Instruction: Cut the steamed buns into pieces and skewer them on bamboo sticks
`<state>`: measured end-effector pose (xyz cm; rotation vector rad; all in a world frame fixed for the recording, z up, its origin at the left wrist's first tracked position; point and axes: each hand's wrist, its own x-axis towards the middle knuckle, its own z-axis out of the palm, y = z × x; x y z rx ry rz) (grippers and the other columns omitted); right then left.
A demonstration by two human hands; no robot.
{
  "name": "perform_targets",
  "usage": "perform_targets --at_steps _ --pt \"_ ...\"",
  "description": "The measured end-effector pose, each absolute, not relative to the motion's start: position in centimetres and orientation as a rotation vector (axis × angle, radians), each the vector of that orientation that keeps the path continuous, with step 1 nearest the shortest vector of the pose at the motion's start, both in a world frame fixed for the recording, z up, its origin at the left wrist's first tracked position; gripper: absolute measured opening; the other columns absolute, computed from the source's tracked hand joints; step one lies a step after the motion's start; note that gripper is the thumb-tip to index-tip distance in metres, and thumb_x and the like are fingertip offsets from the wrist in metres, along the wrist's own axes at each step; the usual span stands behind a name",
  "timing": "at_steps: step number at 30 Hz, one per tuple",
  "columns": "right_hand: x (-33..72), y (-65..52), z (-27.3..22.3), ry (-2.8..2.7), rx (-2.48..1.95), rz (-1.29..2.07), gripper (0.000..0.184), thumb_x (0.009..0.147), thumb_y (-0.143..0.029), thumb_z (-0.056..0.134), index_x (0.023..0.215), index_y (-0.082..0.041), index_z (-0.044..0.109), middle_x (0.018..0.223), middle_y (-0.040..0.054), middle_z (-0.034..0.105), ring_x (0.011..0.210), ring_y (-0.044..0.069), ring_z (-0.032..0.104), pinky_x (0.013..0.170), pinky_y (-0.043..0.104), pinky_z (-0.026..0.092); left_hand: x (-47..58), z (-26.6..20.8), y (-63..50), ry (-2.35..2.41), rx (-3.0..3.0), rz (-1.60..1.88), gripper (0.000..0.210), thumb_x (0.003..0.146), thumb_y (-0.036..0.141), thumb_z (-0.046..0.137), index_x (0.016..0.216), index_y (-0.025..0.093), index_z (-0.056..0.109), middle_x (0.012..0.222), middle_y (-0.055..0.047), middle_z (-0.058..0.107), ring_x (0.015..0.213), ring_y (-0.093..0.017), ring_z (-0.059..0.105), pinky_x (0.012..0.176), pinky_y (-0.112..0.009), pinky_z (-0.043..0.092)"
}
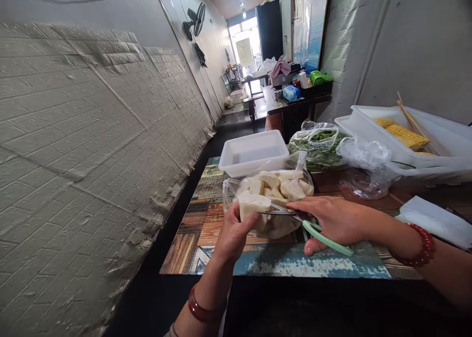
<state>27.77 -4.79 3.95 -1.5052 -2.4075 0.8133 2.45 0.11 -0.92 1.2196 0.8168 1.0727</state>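
Note:
A pale, cream-white spongy piece of food point(253, 203), its exact kind unclear, is pinched between the thumb and fingers of my left hand point(231, 231). My right hand point(335, 220) grips scissors point(330, 241) with light green handles. Their blades lie across the right side of the piece, and how far they are open is hard to see. Just behind both hands, a clear plastic bag point(302, 161) stands open on the table, full of similar pale chunks point(270, 180). My hands partly cover the bag's front.
A white plastic tub point(254, 153) sits behind the bag. Bagged leafy greens point(319, 143) and a crumpled clear bag point(367, 155) lie to its right. Farther right, a white crate point(372, 113) holds corn point(407, 136) and sticks. A brick-patterned wall point(92, 155) runs along the left.

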Motion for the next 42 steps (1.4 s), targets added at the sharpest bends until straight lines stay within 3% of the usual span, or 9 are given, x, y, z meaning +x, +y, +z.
perform_targets --at_steps 4,10,14,20,25,32,37,42 --pt "27.6 -4.7 3.7 -2.408 -1.517 0.734 0.1 0.063 -0.067 0.081 0.144 -0.015 0.054 0.133 0.0188 0.065 0.119 0.042 0.061 0.098 0.049 0.049 2.3 -1.1 0.2 0.812 1.248 1.049 0.054 0.068 0.041 0.086 0.112 0.014 0.072 0.105 -0.012 0.076 0.099 -0.028 0.068 0.084 -0.033 0.051" --pt "27.8 -4.6 4.0 -2.354 -1.448 0.796 0.055 0.077 -0.058 0.074 0.12 -0.024 0.072 0.102 0.0093 0.077 0.092 0.03 0.071 0.08 0.033 0.052 2.2 -1.1 0.4 0.843 1.244 1.044 0.049 0.069 0.04 0.085 0.108 0.013 0.074 0.105 -0.013 0.076 0.093 -0.028 0.068 0.081 -0.034 0.051" --pt "28.0 -4.7 4.1 -2.293 -1.474 0.837 0.044 0.08 -0.054 0.072 0.114 -0.026 0.075 0.092 0.0056 0.078 0.083 0.027 0.071 0.074 0.03 0.051 2.3 -0.7 0.3 0.799 1.186 1.025 0.05 0.067 0.038 0.086 0.108 0.013 0.073 0.103 -0.012 0.076 0.09 -0.027 0.069 0.08 -0.034 0.052" --pt "28.3 -4.7 3.7 -2.207 -1.473 0.86 0.053 0.077 -0.056 0.073 0.119 -0.023 0.074 0.098 0.0075 0.078 0.084 0.028 0.071 0.073 0.03 0.052 2.5 0.1 0.1 0.72 1.102 1.033 0.058 0.064 0.044 0.088 0.111 0.015 0.073 0.108 -0.013 0.075 0.095 -0.026 0.069 0.078 -0.03 0.052" --pt "28.2 -4.6 3.9 -2.255 -1.443 0.881 0.053 0.076 -0.053 0.075 0.12 -0.024 0.074 0.093 0.0065 0.078 0.083 0.028 0.07 0.079 0.032 0.053 2.3 -0.2 0.0 0.737 1.112 1.002 0.052 0.069 0.046 0.086 0.108 0.014 0.075 0.096 -0.011 0.077 0.084 -0.022 0.069 0.071 -0.026 0.05" --pt "27.6 -3.7 3.2 -2.302 -1.536 0.849 0.089 0.066 -0.057 0.081 0.143 -0.018 0.056 0.118 0.0145 0.071 0.102 0.034 0.068 0.092 0.042 0.051 1.9 -0.6 0.2 0.763 1.163 0.987 0.049 0.068 0.043 0.086 0.108 0.015 0.076 0.095 -0.01 0.077 0.085 -0.021 0.069 0.075 -0.027 0.051" --pt "27.5 -3.5 3.1 -2.314 -1.485 0.828 0.093 0.067 -0.06 0.08 0.145 -0.017 0.053 0.136 0.0178 0.063 0.12 0.038 0.06 0.102 0.048 0.046 1.8 -0.7 0.1 0.79 1.225 1.027 0.049 0.073 0.044 0.083 0.112 0.016 0.075 0.103 -0.011 0.077 0.098 -0.026 0.068 0.084 -0.031 0.051" --pt "27.2 -3.7 3.7 -2.344 -1.47 0.851 0.094 0.069 -0.061 0.078 0.146 -0.014 0.051 0.133 0.0186 0.064 0.12 0.04 0.061 0.1 0.049 0.048 1.7 -0.9 0.6 0.796 1.253 0.973 0.05 0.072 0.044 0.083 0.112 0.015 0.075 0.103 -0.011 0.077 0.093 -0.026 0.068 0.08 -0.031 0.051"
